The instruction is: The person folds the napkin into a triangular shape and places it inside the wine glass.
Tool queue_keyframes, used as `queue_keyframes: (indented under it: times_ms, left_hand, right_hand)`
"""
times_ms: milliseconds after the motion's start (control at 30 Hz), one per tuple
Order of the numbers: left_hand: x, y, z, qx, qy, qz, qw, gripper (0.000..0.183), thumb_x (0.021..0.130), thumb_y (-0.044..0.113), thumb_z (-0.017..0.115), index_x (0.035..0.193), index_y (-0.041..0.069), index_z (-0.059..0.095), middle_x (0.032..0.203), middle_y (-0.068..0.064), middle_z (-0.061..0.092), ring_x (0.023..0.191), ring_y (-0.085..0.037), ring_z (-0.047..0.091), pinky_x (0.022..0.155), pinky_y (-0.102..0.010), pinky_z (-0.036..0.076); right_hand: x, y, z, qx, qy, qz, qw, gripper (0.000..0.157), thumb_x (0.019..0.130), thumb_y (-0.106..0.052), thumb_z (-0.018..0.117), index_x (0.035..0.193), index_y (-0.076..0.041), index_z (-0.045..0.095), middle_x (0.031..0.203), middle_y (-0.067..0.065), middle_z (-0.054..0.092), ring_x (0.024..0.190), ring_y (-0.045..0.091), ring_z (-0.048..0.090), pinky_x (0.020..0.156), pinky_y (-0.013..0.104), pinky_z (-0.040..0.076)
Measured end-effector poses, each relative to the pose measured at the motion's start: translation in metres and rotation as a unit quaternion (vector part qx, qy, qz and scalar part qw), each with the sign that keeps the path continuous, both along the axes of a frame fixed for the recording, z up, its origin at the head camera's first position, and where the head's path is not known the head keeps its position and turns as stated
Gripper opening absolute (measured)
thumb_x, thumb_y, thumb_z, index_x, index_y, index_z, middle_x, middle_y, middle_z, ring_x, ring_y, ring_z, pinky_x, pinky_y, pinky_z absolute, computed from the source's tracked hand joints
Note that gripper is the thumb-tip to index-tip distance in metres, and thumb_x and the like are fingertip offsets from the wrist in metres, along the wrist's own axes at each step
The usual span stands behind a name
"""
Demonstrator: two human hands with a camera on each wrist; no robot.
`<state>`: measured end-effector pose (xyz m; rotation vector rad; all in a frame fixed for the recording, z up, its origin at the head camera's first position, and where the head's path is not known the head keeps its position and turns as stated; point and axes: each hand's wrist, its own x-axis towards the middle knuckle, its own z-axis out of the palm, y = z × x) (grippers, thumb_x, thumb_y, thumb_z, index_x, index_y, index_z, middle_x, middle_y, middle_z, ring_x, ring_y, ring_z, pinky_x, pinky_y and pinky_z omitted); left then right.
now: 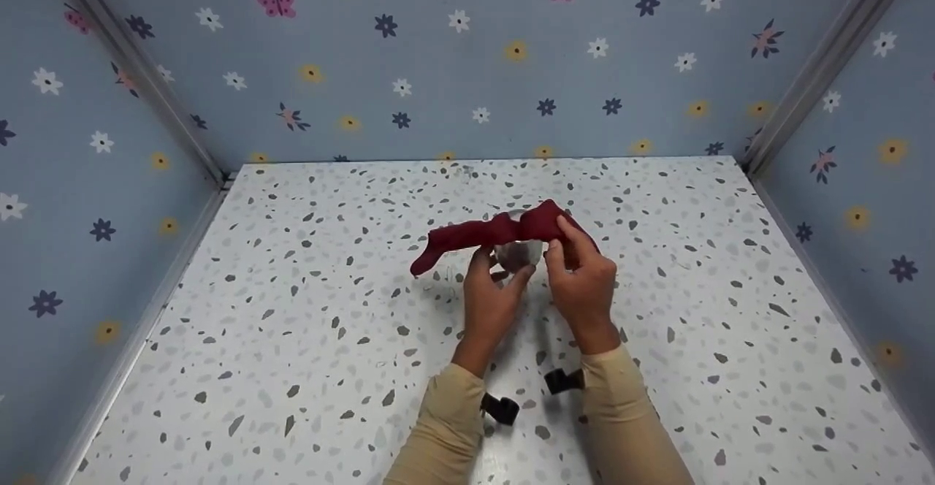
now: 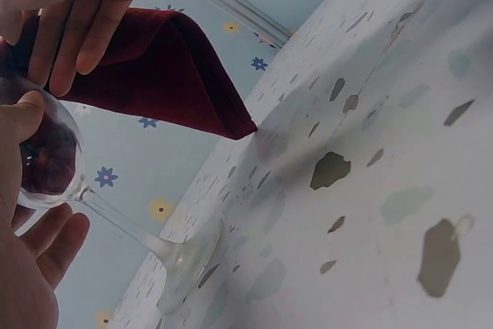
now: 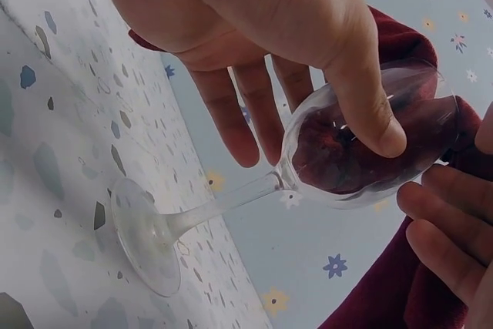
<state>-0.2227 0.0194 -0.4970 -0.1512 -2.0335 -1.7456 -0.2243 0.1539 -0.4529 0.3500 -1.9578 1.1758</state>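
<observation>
A clear wine glass (image 1: 518,257) stands upright on its foot (image 3: 146,236). Dark red cloth (image 1: 467,234) is bunched inside its bowl, and both ends drape over the rim to either side. My left hand (image 1: 491,310) grips the bowl, its thumb (image 3: 377,132) on the near side and other fingers behind. At the rim's right side, my right hand (image 1: 584,280) pinches the cloth between thumb and fingers. Those fingers lie against the draped cloth (image 2: 169,75) in the left wrist view. Part of the bowl is hidden by cloth in the head view.
The white speckled tabletop (image 1: 292,339) spreads around the glass. Blue flowered panels (image 1: 453,54) rise at the back and both sides, with metal posts (image 1: 139,69) at the corners. Black camera mounts (image 1: 501,409) stick out inward from both sleeves.
</observation>
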Motion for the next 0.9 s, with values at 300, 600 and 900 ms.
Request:
queue_keyframes:
  times_ms: [300, 600, 900]
  left_hand:
    - [0.002, -0.004, -0.001, -0.024, -0.018, 0.004, 0.9995, 0.067, 0.084, 0.037, 0.083, 0.140, 0.016, 0.054, 0.134, -0.001, 0.058, 0.109, -0.017, 0.062, 0.080, -0.030, 0.055]
    - [0.003, -0.010, 0.004, -0.049, -0.030, -0.003, 0.9983, 0.060, 0.087, 0.032, 0.080, 0.138, 0.013, 0.056, 0.129, -0.003, 0.060, 0.105, -0.019, 0.064, 0.079, -0.027, 0.056]
    - [0.005, -0.037, 0.008, -0.076, -0.040, -0.038, 0.9955, 0.042, 0.093, 0.025, 0.074, 0.130, 0.009, 0.063, 0.120, -0.008, 0.064, 0.100, -0.020, 0.067, 0.079, -0.028, 0.056]
  right_hand:
    - [0.000, 0.000, -0.001, 0.004, 0.002, -0.015, 1.000, 0.027, 0.091, -0.005, 0.067, 0.118, -0.003, 0.071, 0.088, 0.009, 0.075, 0.062, 0.013, 0.060, 0.056, 0.036, 0.053]
    - [-0.003, 0.003, 0.004, -0.004, -0.008, -0.010, 1.000, 0.025, 0.094, -0.008, 0.064, 0.118, -0.005, 0.072, 0.074, 0.004, 0.071, 0.059, 0.012, 0.060, 0.054, 0.027, 0.049]
    - [-0.006, 0.009, 0.014, -0.055, -0.019, 0.012, 0.998, 0.019, 0.095, 0.001, 0.063, 0.111, 0.000, 0.073, 0.069, 0.005, 0.067, 0.056, 0.014, 0.059, 0.051, 0.019, 0.044]
